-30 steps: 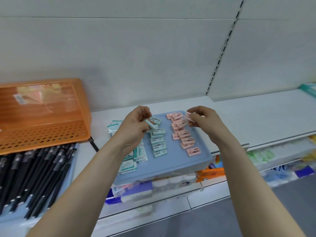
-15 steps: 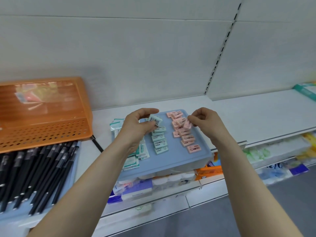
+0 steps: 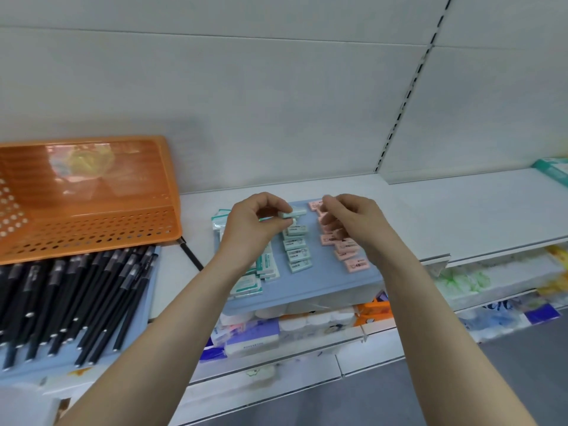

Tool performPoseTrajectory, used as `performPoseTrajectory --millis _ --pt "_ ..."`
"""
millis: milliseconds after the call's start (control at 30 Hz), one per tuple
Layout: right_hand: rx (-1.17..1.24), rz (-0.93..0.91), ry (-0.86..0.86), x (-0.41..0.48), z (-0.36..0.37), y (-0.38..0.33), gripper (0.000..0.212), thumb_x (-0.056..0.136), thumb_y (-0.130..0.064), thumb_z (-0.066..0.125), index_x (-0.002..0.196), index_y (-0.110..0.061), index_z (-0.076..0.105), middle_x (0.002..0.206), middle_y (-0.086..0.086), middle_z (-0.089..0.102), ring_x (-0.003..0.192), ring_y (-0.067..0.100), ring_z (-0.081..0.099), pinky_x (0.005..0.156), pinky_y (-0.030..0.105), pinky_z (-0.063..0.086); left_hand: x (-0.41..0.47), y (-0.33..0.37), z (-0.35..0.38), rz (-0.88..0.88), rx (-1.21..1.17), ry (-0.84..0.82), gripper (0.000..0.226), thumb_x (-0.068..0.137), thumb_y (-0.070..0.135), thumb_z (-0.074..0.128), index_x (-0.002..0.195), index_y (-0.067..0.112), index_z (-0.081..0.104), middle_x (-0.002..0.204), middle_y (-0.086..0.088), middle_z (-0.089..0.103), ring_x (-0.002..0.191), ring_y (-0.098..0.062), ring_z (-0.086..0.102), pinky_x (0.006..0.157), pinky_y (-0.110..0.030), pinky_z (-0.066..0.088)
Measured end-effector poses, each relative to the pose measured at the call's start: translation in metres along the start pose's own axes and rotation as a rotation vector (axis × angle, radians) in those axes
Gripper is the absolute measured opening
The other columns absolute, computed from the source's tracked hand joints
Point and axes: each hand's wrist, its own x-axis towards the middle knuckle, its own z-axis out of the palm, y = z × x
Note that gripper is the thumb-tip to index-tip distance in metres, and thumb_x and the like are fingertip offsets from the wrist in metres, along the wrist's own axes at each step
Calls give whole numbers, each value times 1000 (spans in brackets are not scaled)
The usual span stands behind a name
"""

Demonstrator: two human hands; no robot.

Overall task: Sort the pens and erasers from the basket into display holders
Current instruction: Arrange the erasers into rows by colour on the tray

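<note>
The orange basket (image 3: 92,235) sits well left of your left hand (image 3: 256,224), with the black pens (image 3: 76,296) in front of it. The blue tray (image 3: 322,289) lies under both hands. Your left hand pinches a green eraser (image 3: 293,214). Your right hand (image 3: 353,222) curls over the pink erasers (image 3: 356,265); whether it holds one is unclear.

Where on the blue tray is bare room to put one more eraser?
Free: the strip of the flat blue plastic tray between the mint-green eraser column and the pink eraser column, and the tray's front strip below both. Crowded: the left edge, with stacked white-green packets.
</note>
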Motion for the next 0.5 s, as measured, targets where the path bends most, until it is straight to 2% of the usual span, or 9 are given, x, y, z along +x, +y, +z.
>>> performPoseTrajectory --millis 67,100,167,267,367,500 --pt "303 95 -236 -4 9 -10 20 96 -26 61 99 -8 69 82 9 72 72 12 68 63 21 54 -2 1 -1 52 51 -12 22 75 -2 76 77 19 69 88 5 68 81 -2 64 76 -14 47" --pt "382 104 -285 -4 12 -11 15 95 -16 62 102 -5 68 83 10 71 72 11 68 62 18 54 -2 0 -1 73 68 -20 23 75 -3 75 79 19 69 91 4 68 84 -3 65 78 -15 48" --pt "449 87 -273 -2 14 -9 13 91 -1 63 104 -2 67 83 13 70 71 12 68 62 16 54 -4 -2 -3 87 64 -46 27 77 -5 72 86 20 70 99 1 68 91 -5 66 83 -17 51" --pt "408 54 -186 0 13 -1 18 89 3 65 106 0 67 86 17 69 71 13 68 64 17 55 -7 -9 -11 102 107 -11 37 83 -5 64 100 28 67 110 5 65 100 -1 62 90 -16 50" --pt "398 36 -152 0 10 6 23 88 3 65 111 3 67 86 17 69 72 14 68 66 17 56 -8 -18 -25 164 372 106 38 87 2 59 106 34 65 112 14 59 103 1 55 92 -13 41" --pt "374 9 -104 1 8 11 23 89 2 64 112 0 69 85 13 69 72 14 68 67 19 57 -9 -31 -38 161 669 64 31 93 13 58 122 23 63 131 3 53 124 -13 46 102 -25 34"
